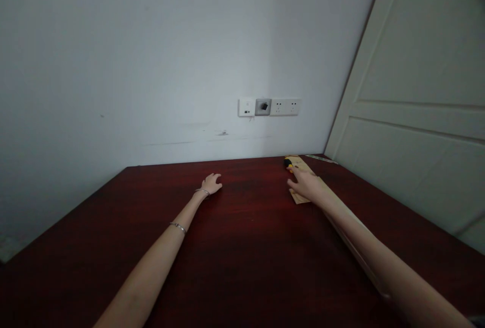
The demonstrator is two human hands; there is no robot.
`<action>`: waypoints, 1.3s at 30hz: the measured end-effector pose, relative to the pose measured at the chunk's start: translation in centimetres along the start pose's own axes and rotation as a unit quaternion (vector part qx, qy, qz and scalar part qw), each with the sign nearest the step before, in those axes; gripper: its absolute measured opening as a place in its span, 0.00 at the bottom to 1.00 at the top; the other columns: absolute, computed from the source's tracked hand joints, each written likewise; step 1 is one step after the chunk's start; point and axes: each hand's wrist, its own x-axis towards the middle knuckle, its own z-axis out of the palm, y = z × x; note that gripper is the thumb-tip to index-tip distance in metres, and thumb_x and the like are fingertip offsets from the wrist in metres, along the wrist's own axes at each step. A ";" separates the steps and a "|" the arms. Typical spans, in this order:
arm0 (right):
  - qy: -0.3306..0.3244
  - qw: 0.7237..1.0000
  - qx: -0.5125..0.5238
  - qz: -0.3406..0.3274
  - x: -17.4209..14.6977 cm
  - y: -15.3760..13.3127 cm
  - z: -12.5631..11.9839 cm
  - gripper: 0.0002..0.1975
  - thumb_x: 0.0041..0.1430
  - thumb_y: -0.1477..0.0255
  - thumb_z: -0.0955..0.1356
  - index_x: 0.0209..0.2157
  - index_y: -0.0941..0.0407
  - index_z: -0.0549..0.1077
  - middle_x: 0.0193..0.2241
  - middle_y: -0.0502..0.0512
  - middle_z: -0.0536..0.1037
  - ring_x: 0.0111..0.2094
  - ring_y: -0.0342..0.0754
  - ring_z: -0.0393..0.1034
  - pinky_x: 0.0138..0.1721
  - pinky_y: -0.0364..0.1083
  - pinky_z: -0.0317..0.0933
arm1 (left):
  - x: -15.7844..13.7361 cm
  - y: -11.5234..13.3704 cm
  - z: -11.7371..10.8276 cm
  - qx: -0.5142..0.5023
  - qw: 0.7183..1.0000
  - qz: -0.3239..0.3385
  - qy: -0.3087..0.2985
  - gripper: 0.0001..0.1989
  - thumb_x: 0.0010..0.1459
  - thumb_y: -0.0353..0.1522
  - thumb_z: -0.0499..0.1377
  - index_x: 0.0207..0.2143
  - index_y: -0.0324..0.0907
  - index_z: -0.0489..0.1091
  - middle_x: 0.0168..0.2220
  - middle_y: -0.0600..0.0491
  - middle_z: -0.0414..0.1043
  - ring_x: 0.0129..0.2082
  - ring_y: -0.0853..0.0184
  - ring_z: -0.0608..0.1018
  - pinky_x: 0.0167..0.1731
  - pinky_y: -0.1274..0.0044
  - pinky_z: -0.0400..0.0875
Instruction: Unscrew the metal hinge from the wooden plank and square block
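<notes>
My left hand [211, 184] is over the left middle of the dark red table [242, 247]. Its fingers are apart and slightly bent, with nothing in them. Further right, my right hand [306, 185] reaches over a light wooden board [302, 199], thumb and index finger spread. Just beyond its index fingertip is a small black-and-yellow object [287, 162], too small to name; whether the finger touches it I cannot tell. A long pale strip [354, 252] runs toward me beside my right forearm, which partly hides it and the board.
A thin pale strip like a ruler [321, 158] lies at the table's far right corner. The white wall [170, 65] behind carries a row of sockets [285, 107] and a grey switch plate [262, 107]. A panelled white door [417, 90] borders the right side.
</notes>
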 end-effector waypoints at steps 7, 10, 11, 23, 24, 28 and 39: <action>-0.045 0.989 -0.055 0.129 -6.1 8.4 -0.4 0.39 0.55 0.50 0.63 0.59 0.64 0.59 0.50 0.75 0.71 0.50 0.67 0.67 0.46 0.57 0.60 | 0.8 8.8 0.2 -0.055 0.987 0.147 -0.016 0.30 0.55 0.40 0.58 0.58 0.36 0.59 0.60 0.43 0.58 0.61 0.59 0.62 0.60 0.73 0.55; -0.066 0.983 -0.061 0.159 -8.0 9.4 0.2 0.44 0.52 0.46 0.62 0.60 0.65 0.58 0.48 0.76 0.72 0.50 0.69 0.67 0.45 0.58 0.59 | 0.8 13.5 1.5 -0.063 0.974 0.213 -0.051 0.35 0.53 0.44 0.60 0.59 0.35 0.57 0.60 0.42 0.59 0.60 0.58 0.63 0.58 0.73 0.57; -0.072 0.982 -0.060 0.166 -8.4 9.5 0.3 0.45 0.52 0.45 0.61 0.60 0.65 0.57 0.47 0.75 0.73 0.50 0.69 0.67 0.45 0.58 0.60 | 0.7 15.0 2.1 -0.062 0.969 0.231 -0.061 0.36 0.52 0.45 0.60 0.59 0.35 0.57 0.60 0.41 0.58 0.60 0.57 0.63 0.58 0.73 0.58; -0.092 0.978 -0.062 0.179 -9.1 8.1 0.3 0.41 0.52 0.49 0.62 0.60 0.60 0.56 0.43 0.68 0.74 0.48 0.64 0.68 0.40 0.54 0.61 | -0.6 24.7 6.4 -0.001 0.937 0.335 -0.102 0.37 0.47 0.52 0.61 0.51 0.37 0.63 0.52 0.40 0.66 0.53 0.48 0.68 0.48 0.63 0.66; -0.088 0.978 -0.061 0.178 -9.2 8.1 0.3 0.40 0.52 0.49 0.62 0.60 0.59 0.56 0.43 0.67 0.74 0.47 0.64 0.67 0.40 0.54 0.61 | -0.6 24.9 6.5 -0.001 0.936 0.338 -0.098 0.36 0.47 0.52 0.61 0.52 0.38 0.62 0.52 0.40 0.66 0.52 0.49 0.68 0.47 0.63 0.67; -0.069 0.980 -0.054 0.176 -9.4 8.0 0.1 0.40 0.52 0.50 0.62 0.61 0.57 0.55 0.42 0.66 0.74 0.46 0.63 0.68 0.39 0.53 0.61 | -0.3 25.6 7.0 -0.009 0.932 0.351 -0.087 0.32 0.50 0.46 0.61 0.53 0.41 0.61 0.51 0.44 0.67 0.51 0.52 0.70 0.47 0.66 0.67; -0.043 0.976 -0.053 0.205 -10.0 7.7 -0.1 0.40 0.50 0.51 0.63 0.60 0.59 0.56 0.43 0.67 0.73 0.48 0.64 0.66 0.39 0.53 0.62 | 0.3 26.2 6.8 -0.042 0.922 0.377 -0.081 0.30 0.48 0.39 0.64 0.52 0.38 0.63 0.49 0.45 0.68 0.48 0.55 0.71 0.47 0.69 0.66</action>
